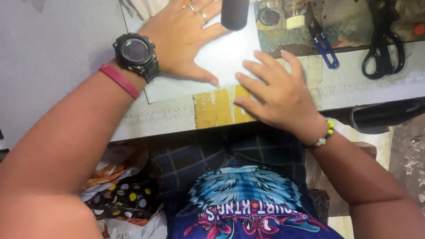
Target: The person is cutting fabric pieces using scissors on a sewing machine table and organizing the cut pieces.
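Note:
My left hand (181, 34) lies flat, fingers spread, on a pale grey piece of fabric (223, 59) on the sewing table. It wears rings, a black watch and a red wristband. My right hand (275, 92) presses its fingers on the fabric's near right edge, a beaded bracelet on the wrist. A dark cylindrical lamp (236, 5) shines down on the fabric between the hands. A sewing machine (314, 2) stands just behind.
Blue thread snips (326, 46) and black scissors (382, 47) lie at the machine's base on the right. Yellow tape patches (217, 109) mark the table's (44, 61) front edge. A pile of patterned fabric scraps (120, 196) lies by my lap at the left.

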